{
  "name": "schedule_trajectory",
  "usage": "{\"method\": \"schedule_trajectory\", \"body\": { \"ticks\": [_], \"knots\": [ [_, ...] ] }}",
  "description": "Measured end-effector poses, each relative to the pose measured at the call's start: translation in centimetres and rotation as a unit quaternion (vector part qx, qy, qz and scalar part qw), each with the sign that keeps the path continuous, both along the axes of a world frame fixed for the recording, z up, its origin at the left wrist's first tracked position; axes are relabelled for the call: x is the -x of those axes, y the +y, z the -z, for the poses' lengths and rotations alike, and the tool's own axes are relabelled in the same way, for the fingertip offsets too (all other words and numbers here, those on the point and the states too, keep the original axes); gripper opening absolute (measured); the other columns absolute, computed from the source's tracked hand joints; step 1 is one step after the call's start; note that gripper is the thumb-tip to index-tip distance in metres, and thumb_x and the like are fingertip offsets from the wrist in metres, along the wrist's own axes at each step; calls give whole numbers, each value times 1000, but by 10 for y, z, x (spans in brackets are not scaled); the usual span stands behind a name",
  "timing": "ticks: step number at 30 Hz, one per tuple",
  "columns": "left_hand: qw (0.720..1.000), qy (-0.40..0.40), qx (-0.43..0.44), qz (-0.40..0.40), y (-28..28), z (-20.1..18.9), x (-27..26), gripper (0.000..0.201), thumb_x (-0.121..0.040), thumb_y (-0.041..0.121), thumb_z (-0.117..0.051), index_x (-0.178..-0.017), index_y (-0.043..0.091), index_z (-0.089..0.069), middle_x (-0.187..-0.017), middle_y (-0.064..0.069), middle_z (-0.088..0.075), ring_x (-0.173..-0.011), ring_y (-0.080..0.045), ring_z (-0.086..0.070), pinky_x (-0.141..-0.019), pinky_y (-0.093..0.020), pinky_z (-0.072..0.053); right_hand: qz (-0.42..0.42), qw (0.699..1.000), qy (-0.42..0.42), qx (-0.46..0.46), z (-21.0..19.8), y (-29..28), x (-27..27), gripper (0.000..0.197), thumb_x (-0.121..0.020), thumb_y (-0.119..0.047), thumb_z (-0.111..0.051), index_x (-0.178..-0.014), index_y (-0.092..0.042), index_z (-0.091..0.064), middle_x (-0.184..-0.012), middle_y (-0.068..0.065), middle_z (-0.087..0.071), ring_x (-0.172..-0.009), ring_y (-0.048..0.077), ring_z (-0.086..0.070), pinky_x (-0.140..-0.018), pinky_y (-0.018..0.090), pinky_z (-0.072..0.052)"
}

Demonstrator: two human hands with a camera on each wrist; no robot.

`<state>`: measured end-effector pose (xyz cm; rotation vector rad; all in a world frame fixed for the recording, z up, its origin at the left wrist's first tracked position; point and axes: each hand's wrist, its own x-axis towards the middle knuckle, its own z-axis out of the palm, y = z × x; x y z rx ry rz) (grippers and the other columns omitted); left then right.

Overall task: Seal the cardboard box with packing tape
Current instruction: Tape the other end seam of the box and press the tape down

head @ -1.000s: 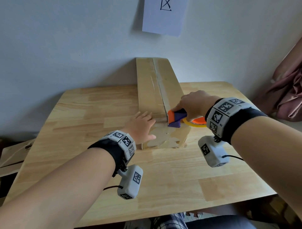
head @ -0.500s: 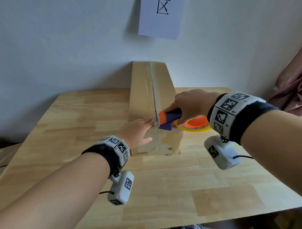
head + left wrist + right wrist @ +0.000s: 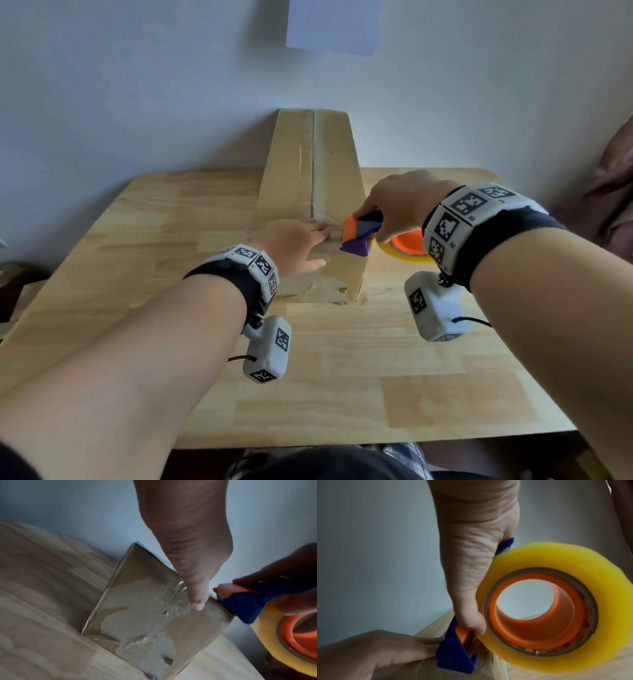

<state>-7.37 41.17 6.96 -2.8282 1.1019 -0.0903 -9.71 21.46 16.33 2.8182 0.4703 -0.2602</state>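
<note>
Cardboard box (image 3: 310,192): long and narrow, lying on the bench (image 3: 171,274) with its far end against the wall (image 3: 137,85) and its near end well back from the bench's front edge; bare wood lies open to both sides and in front of you; your left hand (image 3: 294,246): fingers straight and released, flat on the box's near top edge, thumb down over the front face; your right hand (image 3: 400,202): fingers clenched round the tape dispenser (image 3: 358,234), its orange-and-blue head touching the box's top right corner just beside your left fingertips; tape roll (image 3: 404,253): yellow on an orange core, hanging off the box's right side above the bench; head view alone shows the taped seam down the lid and the paper sheet (image 3: 334,25) on the wall; left wrist view alone shows wrinkled clear tape over the box's front face (image 3: 145,615); right wrist view alone shows the roll's hollow core (image 3: 532,609) end-on, thumb pressed to the dispenser.
</note>
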Motion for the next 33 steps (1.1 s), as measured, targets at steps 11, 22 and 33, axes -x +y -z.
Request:
{"method": "schedule_trajectory", "body": {
  "ticks": [11, 22, 33],
  "knots": [
    [1000, -9, 2, -10, -16, 0, 1, 50, -91, 57, -35, -134, 32, -44, -122, 3, -62, -87, -18, -63, -65, -31, -53, -24, 998, -37, -47, 7, -26, 16, 55, -84, -44, -60, -135, -52, -41, -76, -16, -38, -84, 12, -45, -62, 28, -38],
    [999, -50, 2, -14, -19, -2, 10, 49, -95, 54, -29, -141, 39, -34, -141, 14, -46, -100, -15, -64, -70, -30, -55, -6, 999, -33, 11, -2, -66, 29, 55, -86, -43, -55, -136, -56, -35, -91, -10, -45, -81, 12, -45, -60, 27, -37],
    [990, -110, -83, 11, -36, -5, 5, 56, -93, 59, -27, -137, 27, -39, -99, -1, -57, -63, -16, -52, -46, -24, -35, -12, 998, -51, 17, -4, -68, 23, 56, -87, -41, -55, -135, -58, -33, -93, -10, -44, -82, 12, -46, -57, 24, -33]
  ]
}}
